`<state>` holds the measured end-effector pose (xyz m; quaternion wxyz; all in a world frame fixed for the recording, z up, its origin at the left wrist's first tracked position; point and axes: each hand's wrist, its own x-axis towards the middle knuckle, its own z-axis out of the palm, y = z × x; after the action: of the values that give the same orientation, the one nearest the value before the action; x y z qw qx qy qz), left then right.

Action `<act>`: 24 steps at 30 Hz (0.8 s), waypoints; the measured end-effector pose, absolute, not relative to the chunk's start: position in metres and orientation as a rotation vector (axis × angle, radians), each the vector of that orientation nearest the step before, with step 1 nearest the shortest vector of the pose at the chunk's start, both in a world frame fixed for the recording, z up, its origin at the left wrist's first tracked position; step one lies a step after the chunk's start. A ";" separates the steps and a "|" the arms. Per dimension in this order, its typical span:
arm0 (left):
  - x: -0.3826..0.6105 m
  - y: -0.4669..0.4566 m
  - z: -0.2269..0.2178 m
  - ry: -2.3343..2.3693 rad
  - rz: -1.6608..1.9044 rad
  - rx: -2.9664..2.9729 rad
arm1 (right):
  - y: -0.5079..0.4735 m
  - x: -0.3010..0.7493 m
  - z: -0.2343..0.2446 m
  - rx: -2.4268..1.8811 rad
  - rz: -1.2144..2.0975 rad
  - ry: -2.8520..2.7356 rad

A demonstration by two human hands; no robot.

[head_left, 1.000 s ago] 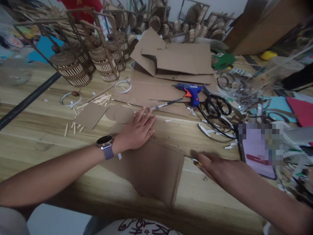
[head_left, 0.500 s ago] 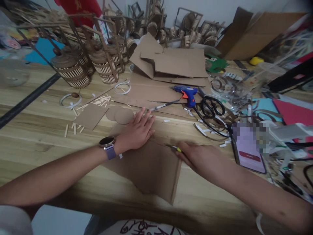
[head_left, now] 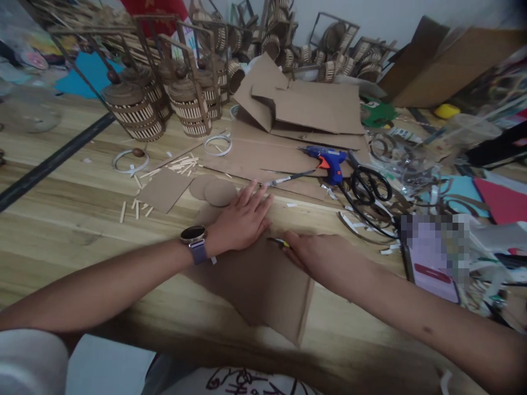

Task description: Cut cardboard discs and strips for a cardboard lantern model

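Note:
A brown cardboard sheet [head_left: 263,285] lies flat at the near edge of the wooden table [head_left: 61,219]. My left hand [head_left: 241,219], with a watch on the wrist, rests flat on the sheet's far edge, fingers stretched out. My right hand [head_left: 319,255] is closed around a thin tool with a yellow tip [head_left: 280,241], too small to name; the tip touches the sheet just right of my left hand. Two cardboard discs [head_left: 216,192] lie just beyond my left fingers.
A blue glue gun [head_left: 329,162], black scissors [head_left: 368,186] and a thin brush [head_left: 288,177] lie beyond my hands. A phone [head_left: 434,258] sits at the right amid scraps. Woven stick baskets [head_left: 132,109] and folded cardboard [head_left: 304,104] crowd the back. Small sticks [head_left: 173,167] are scattered left.
My right hand has moved left from the table's right side onto the cardboard sheet, bringing the yellow-tipped tool close to my left hand. My left hand stayed flat in place.

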<state>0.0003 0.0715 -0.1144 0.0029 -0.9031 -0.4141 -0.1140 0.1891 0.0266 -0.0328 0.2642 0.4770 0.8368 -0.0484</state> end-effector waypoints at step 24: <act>-0.004 0.078 -0.125 -1.210 -0.490 -2.853 | -0.010 0.319 -0.049 1.458 0.059 2.261</act>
<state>-0.0039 0.0779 -0.1253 0.0023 -0.9093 -0.3857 -0.1561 0.3189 -0.0103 -0.0490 0.2234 0.5281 0.8190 0.0214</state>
